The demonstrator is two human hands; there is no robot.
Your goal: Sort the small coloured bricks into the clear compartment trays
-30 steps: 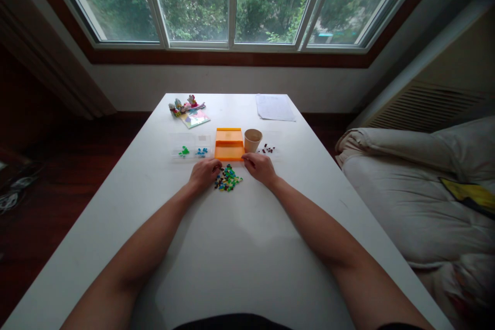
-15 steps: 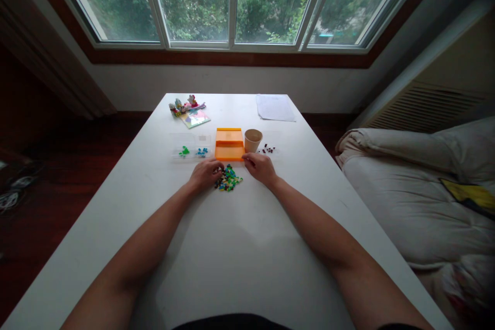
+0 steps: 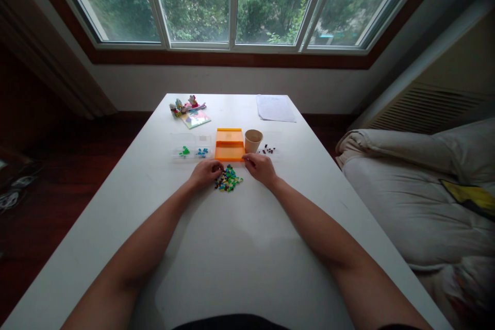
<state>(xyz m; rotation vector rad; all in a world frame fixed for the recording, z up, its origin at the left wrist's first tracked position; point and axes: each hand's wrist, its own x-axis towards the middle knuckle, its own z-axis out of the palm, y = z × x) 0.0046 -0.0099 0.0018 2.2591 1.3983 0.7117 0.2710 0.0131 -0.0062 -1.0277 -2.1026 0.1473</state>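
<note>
A small heap of mixed building bricks [image 3: 229, 179], green, blue, yellow and dark, lies on the white table. At its upper left edge my left hand [image 3: 205, 172] rests with curled fingers pinched together; whatever they hold is too small to make out. My right hand [image 3: 262, 167] lies to the right of the heap, fingers closed, fingertips at the near right corner of an orange tray [image 3: 229, 152]. Whether they grip its edge or a small piece, I cannot tell. A brown paper cup [image 3: 253, 140] stands just beyond that hand.
Left of the tray, a clear plastic box [image 3: 178, 140] holds green pieces [image 3: 184, 151] and blue pieces [image 3: 202, 152]. Dark pieces [image 3: 268, 149] lie right of the cup. Farther back are toy figures [image 3: 191, 103], a colourful card [image 3: 196, 118] and white paper sheets [image 3: 275, 108]. A sofa [image 3: 379, 191] stands at right.
My left hand's fingers have shifted very slightly at the edge of the heap. My right hand and the other things stay where they were.
</note>
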